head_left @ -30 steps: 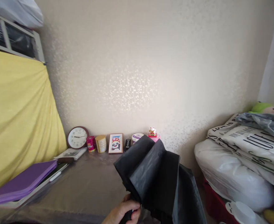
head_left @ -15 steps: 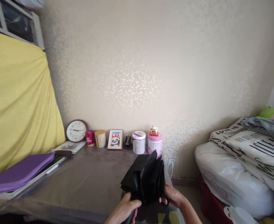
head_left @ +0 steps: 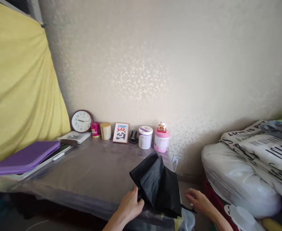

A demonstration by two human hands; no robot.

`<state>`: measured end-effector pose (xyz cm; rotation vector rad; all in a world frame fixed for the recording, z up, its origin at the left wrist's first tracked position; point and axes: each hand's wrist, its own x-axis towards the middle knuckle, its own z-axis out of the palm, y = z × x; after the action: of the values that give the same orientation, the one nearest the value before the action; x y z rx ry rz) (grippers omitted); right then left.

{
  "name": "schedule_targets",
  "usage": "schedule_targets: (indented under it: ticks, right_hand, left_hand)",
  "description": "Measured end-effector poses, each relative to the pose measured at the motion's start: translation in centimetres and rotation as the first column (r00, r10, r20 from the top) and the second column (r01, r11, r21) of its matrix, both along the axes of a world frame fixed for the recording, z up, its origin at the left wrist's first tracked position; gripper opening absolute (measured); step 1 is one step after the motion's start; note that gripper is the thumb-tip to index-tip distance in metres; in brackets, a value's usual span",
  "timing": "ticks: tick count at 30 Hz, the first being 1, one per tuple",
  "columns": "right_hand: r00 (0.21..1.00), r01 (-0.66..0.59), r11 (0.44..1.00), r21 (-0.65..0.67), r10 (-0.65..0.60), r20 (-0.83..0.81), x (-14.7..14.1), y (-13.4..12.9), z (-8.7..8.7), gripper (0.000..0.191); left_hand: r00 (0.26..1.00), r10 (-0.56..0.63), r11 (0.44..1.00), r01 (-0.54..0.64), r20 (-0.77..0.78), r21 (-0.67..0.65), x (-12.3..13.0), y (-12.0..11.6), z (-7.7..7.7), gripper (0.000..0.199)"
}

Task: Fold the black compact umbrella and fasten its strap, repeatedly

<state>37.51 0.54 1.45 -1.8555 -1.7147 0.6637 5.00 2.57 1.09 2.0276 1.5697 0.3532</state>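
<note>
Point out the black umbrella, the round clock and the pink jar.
black umbrella (head_left: 158, 186): head view, on the canopy fabric.
round clock (head_left: 82, 121): head view, on the dial.
pink jar (head_left: 161, 142): head view, on its side.

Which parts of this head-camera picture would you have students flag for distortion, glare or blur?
Head view: wide-angle distortion bends the table edge and yellow cloth; soft glare brightens the patterned wallpaper at centre; the right hand looks slightly motion-blurred.
</note>
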Motion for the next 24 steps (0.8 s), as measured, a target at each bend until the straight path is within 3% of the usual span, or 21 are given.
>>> schedule_targets:
  ticks: [3,8,13,18,24]
  right_hand:
    - [0.993,0.076,0.977,0.200,-0.092,0.068,-0.9,0.6,1.2,0.023]
    - [1.000,0.001,0.921,0.389,0.006,-0.017,-5.9,1.8,4.2,0.029]
    - [0.990,-0.139,0.817,0.560,0.102,0.097,-10.9,1.9,6.3,0.026]
    - [0.961,-0.255,0.765,0.592,0.131,0.245,-13.9,2.0,6.7,0.027]
    - [0.890,-0.325,0.819,0.473,0.096,0.445,-15.1,2.6,6.4,0.040]
  left_hand:
    - [0.999,-0.015,1.000,0.016,-0.039,0.021,-0.1,-0.2,-0.1,0.045]
    - [0.993,0.024,0.998,-0.016,-0.111,0.069,0.2,-0.7,-0.4,0.044]
    - [0.984,0.060,0.993,-0.042,-0.166,0.109,0.3,-1.7,-0.4,0.059]
    - [0.989,0.034,0.996,-0.022,-0.143,0.087,-0.2,-2.5,-0.3,0.069]
    - [0.997,-0.020,1.000,0.021,0.072,-0.008,-1.0,-2.4,0.0,0.078]
